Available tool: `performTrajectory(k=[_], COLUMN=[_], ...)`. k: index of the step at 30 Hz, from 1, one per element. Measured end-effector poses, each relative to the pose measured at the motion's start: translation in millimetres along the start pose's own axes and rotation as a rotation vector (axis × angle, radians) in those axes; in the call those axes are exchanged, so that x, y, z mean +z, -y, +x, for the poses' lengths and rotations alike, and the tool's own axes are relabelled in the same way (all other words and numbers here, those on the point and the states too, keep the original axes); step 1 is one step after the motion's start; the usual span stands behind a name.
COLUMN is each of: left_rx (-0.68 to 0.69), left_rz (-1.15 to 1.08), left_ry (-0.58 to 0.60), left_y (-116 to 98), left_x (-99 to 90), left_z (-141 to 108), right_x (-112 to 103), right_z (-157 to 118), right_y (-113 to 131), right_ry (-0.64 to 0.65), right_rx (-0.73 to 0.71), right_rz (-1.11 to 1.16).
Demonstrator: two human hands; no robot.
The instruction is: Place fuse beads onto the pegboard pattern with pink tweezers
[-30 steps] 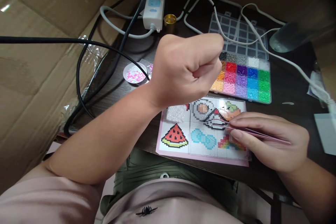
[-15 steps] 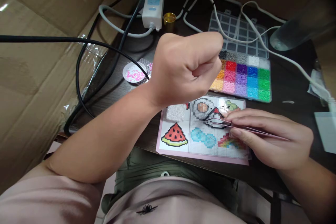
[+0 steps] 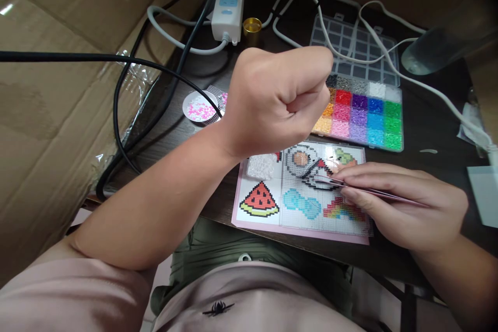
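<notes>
My right hand (image 3: 412,202) is closed around thin pinkish tweezers (image 3: 383,196), which point left over a clear pegboard (image 3: 291,223). Their tips are above a triangular bead figure (image 3: 321,175) with a black outline and a red top. My left hand (image 3: 278,98) is a fist raised in front of the camera; whatever it may hold is hidden. Below the fist, a small heap of white beads (image 3: 260,166) rests on the pattern sheet (image 3: 254,222), above a printed watermelon slice (image 3: 260,199). Egg, bow and rainbow designs show around the triangle.
A sectioned box of coloured beads (image 3: 360,114) lies behind the board, its clear lid (image 3: 365,73) folded back. Pink and white beads lie in a white dish (image 3: 200,108) at left. A power strip (image 3: 227,18), a gold cup (image 3: 252,31) and cables stand behind.
The arms of the tweezers have drawn closer together, and the right hand has shifted very slightly. The left fist stays nearly in place.
</notes>
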State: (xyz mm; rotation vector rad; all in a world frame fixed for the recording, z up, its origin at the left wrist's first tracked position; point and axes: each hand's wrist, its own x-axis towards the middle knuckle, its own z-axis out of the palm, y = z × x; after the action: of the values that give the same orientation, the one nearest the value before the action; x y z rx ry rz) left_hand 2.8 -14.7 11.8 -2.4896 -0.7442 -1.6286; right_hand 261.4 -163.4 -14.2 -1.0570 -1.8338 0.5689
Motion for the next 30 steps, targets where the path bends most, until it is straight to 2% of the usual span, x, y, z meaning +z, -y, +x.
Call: performTrajectory(k=[9,12,18,25,30], left_rx=[0.041,0.048,0.165,0.11,0.126], left_rz=[-0.13,-0.163,-0.209,-0.12,-0.228], left_ry=[-0.042,-0.05,-0.126,-0.1,-0.133], left_y=[-6,1,15,14,18], left_x=[-4.1,-2.1,5.5,1.9,5.8], left_z=[0,1,3,-1,-1], right_x=[0,2,4,7,10], right_z=[4,5,8,10,9], right_y=[-4,-5,-4,-3,-5], right_ry=[0.035,0.032,0.057,0.045,0.029], right_rx=[0.004,0.006,0.011,0.011,0.027], right_rz=[0.029,0.042,0.045,0.073,0.081])
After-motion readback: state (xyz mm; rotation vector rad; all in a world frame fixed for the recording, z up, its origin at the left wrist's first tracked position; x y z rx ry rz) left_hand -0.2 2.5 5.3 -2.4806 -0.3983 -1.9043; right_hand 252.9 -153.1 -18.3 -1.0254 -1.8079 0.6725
